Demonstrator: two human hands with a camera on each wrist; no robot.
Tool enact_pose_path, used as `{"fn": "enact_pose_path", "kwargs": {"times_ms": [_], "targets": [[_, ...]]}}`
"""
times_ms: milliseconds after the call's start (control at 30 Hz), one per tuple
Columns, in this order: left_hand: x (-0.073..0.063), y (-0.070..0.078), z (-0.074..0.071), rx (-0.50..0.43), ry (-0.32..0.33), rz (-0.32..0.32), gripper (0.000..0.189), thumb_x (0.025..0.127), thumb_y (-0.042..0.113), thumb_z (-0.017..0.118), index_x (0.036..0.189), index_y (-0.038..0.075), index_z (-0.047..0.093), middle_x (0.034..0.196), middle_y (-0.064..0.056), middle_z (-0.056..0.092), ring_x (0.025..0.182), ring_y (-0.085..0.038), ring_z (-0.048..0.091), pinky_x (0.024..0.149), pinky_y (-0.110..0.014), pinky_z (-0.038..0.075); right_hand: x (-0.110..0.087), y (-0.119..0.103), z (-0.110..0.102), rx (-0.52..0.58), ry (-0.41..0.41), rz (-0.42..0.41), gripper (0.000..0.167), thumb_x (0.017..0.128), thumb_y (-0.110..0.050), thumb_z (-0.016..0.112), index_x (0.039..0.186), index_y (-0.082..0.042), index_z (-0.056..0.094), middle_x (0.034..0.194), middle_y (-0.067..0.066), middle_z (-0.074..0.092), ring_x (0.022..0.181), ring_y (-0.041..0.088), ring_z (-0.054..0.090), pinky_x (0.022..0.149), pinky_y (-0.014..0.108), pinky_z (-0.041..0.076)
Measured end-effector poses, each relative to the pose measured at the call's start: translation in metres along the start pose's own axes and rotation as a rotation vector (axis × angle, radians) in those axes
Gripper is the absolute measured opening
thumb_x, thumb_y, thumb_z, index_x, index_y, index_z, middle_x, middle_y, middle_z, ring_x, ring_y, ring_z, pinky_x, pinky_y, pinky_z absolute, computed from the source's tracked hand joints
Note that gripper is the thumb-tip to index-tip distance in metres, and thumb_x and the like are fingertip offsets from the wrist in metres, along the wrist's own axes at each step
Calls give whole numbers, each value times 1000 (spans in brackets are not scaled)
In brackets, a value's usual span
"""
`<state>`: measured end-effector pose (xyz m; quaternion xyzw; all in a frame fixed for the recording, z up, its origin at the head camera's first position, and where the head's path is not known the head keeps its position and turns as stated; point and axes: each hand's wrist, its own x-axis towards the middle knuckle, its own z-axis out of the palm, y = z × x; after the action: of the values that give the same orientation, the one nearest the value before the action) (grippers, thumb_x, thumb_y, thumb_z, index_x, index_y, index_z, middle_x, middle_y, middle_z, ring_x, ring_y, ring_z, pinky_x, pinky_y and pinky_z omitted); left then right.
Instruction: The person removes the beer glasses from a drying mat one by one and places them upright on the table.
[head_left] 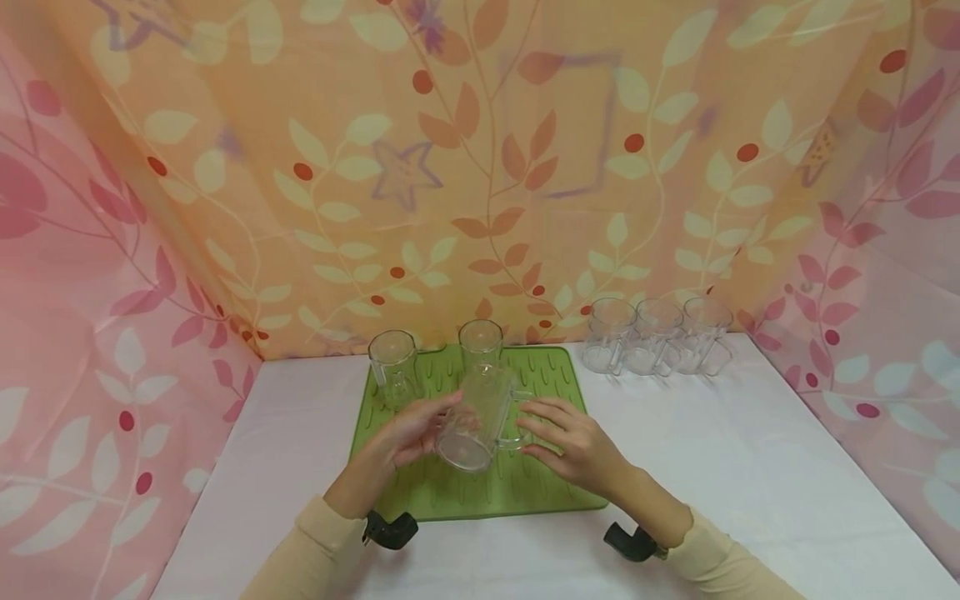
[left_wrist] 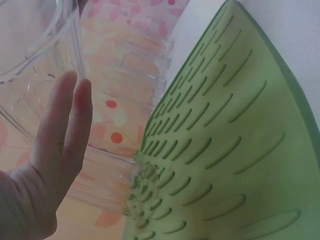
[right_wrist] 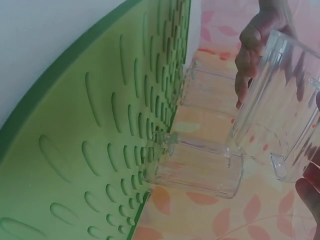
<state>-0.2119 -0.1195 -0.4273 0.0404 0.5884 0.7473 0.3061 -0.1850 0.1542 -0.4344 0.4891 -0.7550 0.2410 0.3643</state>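
A clear glass mug (head_left: 477, 421) is held tilted above the green drying mat (head_left: 551, 492), its base toward me and its handle on the right. My left hand (head_left: 416, 429) holds the mug's body from the left; two of its fingers (left_wrist: 80, 115) lie fairly straight against the glass in the left wrist view. From the right, my right hand (head_left: 573, 442) grips the handle with fingertips and thumb, partly cut off in the right wrist view. Behind, one glass mug (head_left: 393, 367) stands at the mat's back left and another mug (head_left: 480, 337) at its back middle.
Several things fill the back: three clear glass mugs (head_left: 656, 337) stand in a row right of the mat on the white table (head_left: 720, 467). A patterned cloth (head_left: 480, 167) rises behind the table and along both sides.
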Motion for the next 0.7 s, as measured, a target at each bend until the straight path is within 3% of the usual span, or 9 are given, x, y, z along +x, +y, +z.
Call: {"fn": "enact_pose_path", "kwargs": {"times_ms": [133, 333, 533, 700], "targets": [[-1, -3, 0, 41, 28, 42, 53, 100, 31, 53, 131, -12, 49, 107, -6, 71, 93, -16, 71, 79, -32, 61, 1, 1, -1, 37, -11, 48, 38, 78, -26, 80, 111, -8, 71, 115, 11, 69, 107, 26, 64, 92, 31, 56], [-6, -5, 1, 108, 95, 70, 58, 97, 36, 59, 133, -9, 50, 107, -1, 73, 92, -17, 71, 82, -35, 59, 4, 4, -3, 82, 7, 103, 39, 87, -34, 71, 115, -6, 70, 116, 11, 68, 107, 25, 65, 98, 23, 51], [-11, -5, 5, 209, 198, 101, 57, 94, 35, 62, 131, -7, 54, 115, -10, 69, 96, -18, 68, 86, -38, 56, 8, 5, -4, 126, 19, 164, 44, 86, -35, 72, 117, -5, 68, 115, 14, 69, 107, 25, 65, 102, 16, 46], [-15, -8, 11, 272, 267, 145, 53, 92, 33, 66, 130, -3, 58, 129, -17, 62, 103, -18, 64, 89, -40, 56, 11, 4, -7, 174, 19, 236, 46, 80, -26, 80, 118, -5, 68, 115, 13, 69, 107, 25, 65, 104, 11, 42]]}}
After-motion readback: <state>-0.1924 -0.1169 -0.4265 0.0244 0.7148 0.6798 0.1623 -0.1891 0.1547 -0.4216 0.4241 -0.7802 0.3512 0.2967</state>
